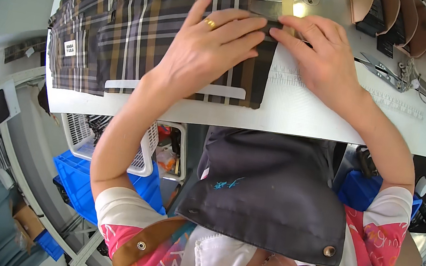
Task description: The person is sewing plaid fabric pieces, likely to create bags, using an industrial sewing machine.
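Note:
A dark plaid fabric piece (pixel 146 26) with brown, grey and white stripes lies across the white table. On it, my left hand (pixel 210 48) rests flat with fingers stretched toward the right, a gold ring on one finger. At the cloth's right edge, my right hand (pixel 322 55) closes its fingertips on the fabric. A sewing machine's metal plate (pixel 265 7) is just beyond the fingertips, and the cloth's far right corner reaches it. Below my left wrist, a pale strip (pixel 223 91) lies on the cloth. A small white label (pixel 70 48) sits on the fabric's left part.
A clear ruler (pixel 387 100) lies on the table (pixel 306 115) to the right. Beyond it are metal scissors (pixel 381 71) and curved tan pieces (pixel 406 21). A white basket (pixel 78 133) stands above a blue crate (pixel 80 184) at lower left. A dark apron (pixel 270 193) hangs at the table edge.

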`<state>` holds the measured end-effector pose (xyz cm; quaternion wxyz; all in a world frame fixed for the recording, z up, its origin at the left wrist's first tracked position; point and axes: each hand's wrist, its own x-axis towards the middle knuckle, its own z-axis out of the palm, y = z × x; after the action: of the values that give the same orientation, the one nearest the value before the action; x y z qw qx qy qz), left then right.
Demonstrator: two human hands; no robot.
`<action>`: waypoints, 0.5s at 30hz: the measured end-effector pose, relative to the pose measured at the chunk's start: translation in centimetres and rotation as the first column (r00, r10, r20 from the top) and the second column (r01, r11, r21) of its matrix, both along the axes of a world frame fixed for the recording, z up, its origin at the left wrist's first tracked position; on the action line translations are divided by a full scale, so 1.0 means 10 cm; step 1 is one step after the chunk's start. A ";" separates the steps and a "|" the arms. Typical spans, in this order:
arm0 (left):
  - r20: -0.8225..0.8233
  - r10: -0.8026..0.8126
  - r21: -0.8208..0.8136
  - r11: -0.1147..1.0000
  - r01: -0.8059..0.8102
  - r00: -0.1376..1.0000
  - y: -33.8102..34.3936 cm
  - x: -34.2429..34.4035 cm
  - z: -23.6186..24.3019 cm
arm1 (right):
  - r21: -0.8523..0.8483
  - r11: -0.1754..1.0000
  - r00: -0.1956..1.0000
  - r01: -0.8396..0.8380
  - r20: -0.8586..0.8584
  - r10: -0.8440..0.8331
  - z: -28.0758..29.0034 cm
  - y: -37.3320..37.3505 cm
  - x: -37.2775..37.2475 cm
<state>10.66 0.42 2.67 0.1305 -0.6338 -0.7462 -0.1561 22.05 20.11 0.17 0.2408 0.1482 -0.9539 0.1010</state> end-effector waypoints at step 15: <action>0.041 0.072 0.115 0.990 -0.077 0.997 0.35 -0.32 -0.27 | 0.070 0.993 0.995 0.097 0.008 -0.098 0.05 0.22 -0.32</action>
<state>7.45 3.97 0.00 0.1593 -0.5938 -0.7613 -0.2063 18.81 22.31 0.65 0.2349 0.1093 -0.9642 0.0568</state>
